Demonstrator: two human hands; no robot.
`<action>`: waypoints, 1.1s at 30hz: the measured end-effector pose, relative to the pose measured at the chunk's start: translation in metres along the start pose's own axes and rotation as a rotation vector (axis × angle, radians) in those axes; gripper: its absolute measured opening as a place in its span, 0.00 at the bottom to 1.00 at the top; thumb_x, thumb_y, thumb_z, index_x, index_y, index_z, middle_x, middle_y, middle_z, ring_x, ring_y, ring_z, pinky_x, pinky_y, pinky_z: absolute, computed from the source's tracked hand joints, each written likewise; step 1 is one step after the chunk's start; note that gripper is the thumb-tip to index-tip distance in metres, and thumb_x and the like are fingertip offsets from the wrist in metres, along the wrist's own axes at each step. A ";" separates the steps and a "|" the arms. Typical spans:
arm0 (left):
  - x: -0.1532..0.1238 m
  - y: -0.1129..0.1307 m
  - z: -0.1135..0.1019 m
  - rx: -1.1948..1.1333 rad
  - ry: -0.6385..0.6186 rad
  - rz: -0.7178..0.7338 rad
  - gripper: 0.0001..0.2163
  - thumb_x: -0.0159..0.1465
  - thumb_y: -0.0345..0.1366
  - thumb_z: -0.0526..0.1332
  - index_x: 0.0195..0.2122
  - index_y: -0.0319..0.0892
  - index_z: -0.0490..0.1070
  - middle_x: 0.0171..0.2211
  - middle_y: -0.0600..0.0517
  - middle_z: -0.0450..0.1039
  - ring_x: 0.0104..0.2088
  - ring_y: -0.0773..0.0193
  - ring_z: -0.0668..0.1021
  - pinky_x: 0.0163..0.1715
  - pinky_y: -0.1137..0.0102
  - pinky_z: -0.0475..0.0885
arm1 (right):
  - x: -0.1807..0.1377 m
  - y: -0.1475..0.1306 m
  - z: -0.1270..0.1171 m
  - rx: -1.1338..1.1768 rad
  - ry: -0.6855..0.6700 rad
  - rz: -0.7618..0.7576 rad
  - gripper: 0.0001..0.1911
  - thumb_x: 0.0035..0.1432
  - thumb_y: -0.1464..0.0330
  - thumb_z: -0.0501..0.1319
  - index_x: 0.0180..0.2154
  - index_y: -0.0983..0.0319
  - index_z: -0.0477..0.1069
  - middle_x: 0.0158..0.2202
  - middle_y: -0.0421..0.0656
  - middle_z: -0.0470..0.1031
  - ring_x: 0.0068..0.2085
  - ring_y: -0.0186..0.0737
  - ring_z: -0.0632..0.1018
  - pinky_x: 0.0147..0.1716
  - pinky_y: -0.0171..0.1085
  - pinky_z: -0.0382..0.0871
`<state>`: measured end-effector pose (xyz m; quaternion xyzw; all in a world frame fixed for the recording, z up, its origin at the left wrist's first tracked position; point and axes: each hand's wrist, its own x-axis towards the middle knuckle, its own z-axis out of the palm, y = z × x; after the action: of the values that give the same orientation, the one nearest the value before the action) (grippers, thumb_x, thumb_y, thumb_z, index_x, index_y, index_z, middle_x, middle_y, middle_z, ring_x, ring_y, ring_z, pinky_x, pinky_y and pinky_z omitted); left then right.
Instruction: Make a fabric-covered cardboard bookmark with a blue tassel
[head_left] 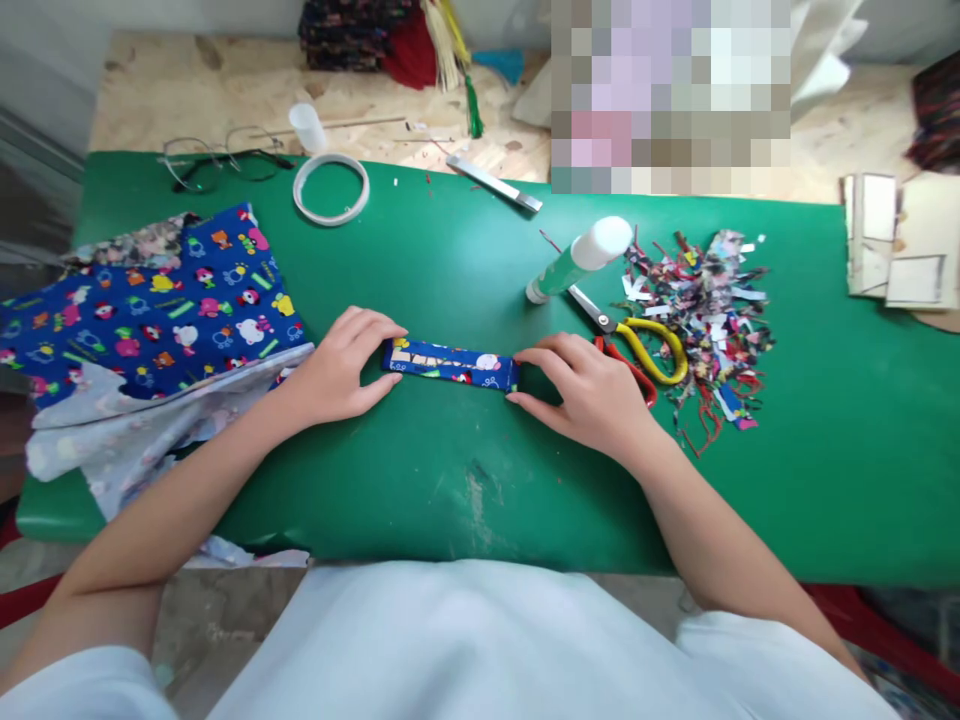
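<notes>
A narrow strip wrapped in blue cartoon-print fabric [454, 368] lies flat on the green table mat, a paler band showing along its middle. My left hand [337, 368] grips its left end between thumb and fingers. At the right end, the thumb and fingers of my right hand [589, 395] are closed on the same strip. Just beyond my right hand are scissors [651, 348] with one yellow and one red handle, the red one partly hidden by the hand. A green and white glue stick [574, 262] stands upright behind them.
Blue cartoon-print cloth [180, 310] spreads across the left side. Fabric and thread scraps [724, 310] are heaped at right. Farther back are eyeglasses [259, 160], a white ring [330, 222], a slim metal cutter [495, 184] and tassels [409, 50]. Card pieces [911, 285] lie far right.
</notes>
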<state>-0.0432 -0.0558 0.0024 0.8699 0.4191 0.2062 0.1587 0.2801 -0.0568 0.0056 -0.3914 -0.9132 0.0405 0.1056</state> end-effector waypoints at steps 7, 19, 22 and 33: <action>-0.002 -0.001 0.001 -0.074 0.034 -0.058 0.14 0.64 0.36 0.61 0.50 0.39 0.67 0.46 0.44 0.72 0.48 0.58 0.75 0.49 0.61 0.73 | 0.002 0.002 0.010 0.037 0.109 -0.030 0.15 0.62 0.61 0.61 0.45 0.64 0.68 0.40 0.49 0.75 0.39 0.43 0.76 0.33 0.38 0.71; 0.000 -0.005 0.001 -0.048 0.057 0.004 0.11 0.66 0.37 0.63 0.46 0.37 0.72 0.37 0.46 0.75 0.41 0.59 0.73 0.45 0.64 0.71 | 0.003 0.006 0.010 -0.005 0.075 -0.090 0.15 0.64 0.61 0.58 0.46 0.64 0.67 0.40 0.50 0.75 0.40 0.44 0.77 0.32 0.38 0.72; -0.001 -0.004 0.001 -0.055 0.033 0.017 0.14 0.66 0.38 0.63 0.48 0.35 0.71 0.40 0.44 0.74 0.43 0.58 0.72 0.48 0.62 0.71 | 0.003 0.007 0.009 0.033 0.083 -0.085 0.15 0.64 0.61 0.59 0.47 0.64 0.66 0.41 0.49 0.75 0.39 0.42 0.77 0.32 0.37 0.72; -0.004 0.013 -0.001 -0.161 -0.148 0.294 0.10 0.66 0.38 0.61 0.45 0.39 0.71 0.37 0.46 0.77 0.40 0.59 0.75 0.41 0.64 0.71 | 0.000 -0.001 0.020 0.142 0.203 0.077 0.22 0.63 0.73 0.57 0.58 0.59 0.63 0.46 0.50 0.78 0.43 0.44 0.80 0.41 0.41 0.77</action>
<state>-0.0375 -0.0662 0.0085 0.9191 0.2566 0.1956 0.2263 0.2746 -0.0573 -0.0136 -0.4199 -0.8770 0.0694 0.2231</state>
